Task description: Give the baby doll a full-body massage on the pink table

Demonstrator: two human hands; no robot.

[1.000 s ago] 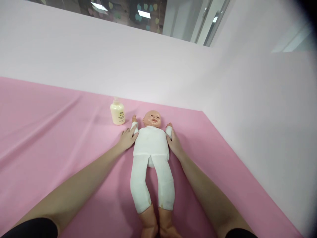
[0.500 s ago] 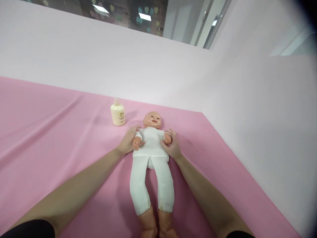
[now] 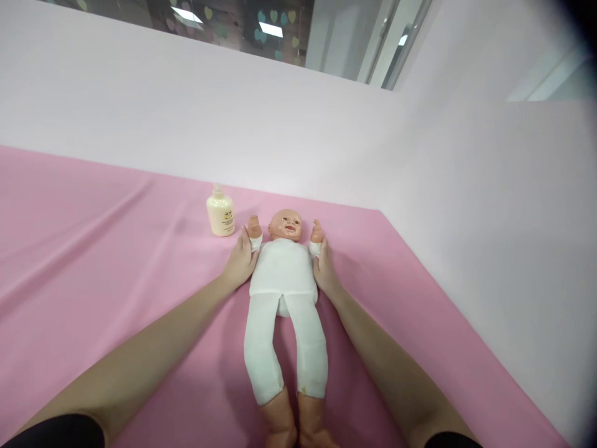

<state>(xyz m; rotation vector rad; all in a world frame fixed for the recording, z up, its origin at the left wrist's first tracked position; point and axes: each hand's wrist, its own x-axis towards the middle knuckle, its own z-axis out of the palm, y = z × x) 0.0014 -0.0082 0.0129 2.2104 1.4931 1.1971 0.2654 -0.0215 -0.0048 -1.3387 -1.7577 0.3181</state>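
Observation:
A baby doll (image 3: 283, 270) in a white top and white trousers lies on its back, head away from me and bare feet toward me. Both its arms are bent upward, with the fists beside its head. My left hand (image 3: 241, 260) is closed round the doll's arm on the left, near the sleeve. Round the arm on the right, my right hand (image 3: 325, 269) is closed in the same way. The doll's upper arms are mostly hidden by my hands.
A pump bottle (image 3: 221, 213) of pale yellow liquid stands left of the doll's head. Under everything lies a pink sheet (image 3: 116, 249) with a few creases. White walls (image 3: 186, 118) border the back and right, with a window (image 3: 252, 28) above.
The doll's forearms have swung up from beside its chest to beside its head, moved by my hands. Its body, legs and the bottle stay in place.

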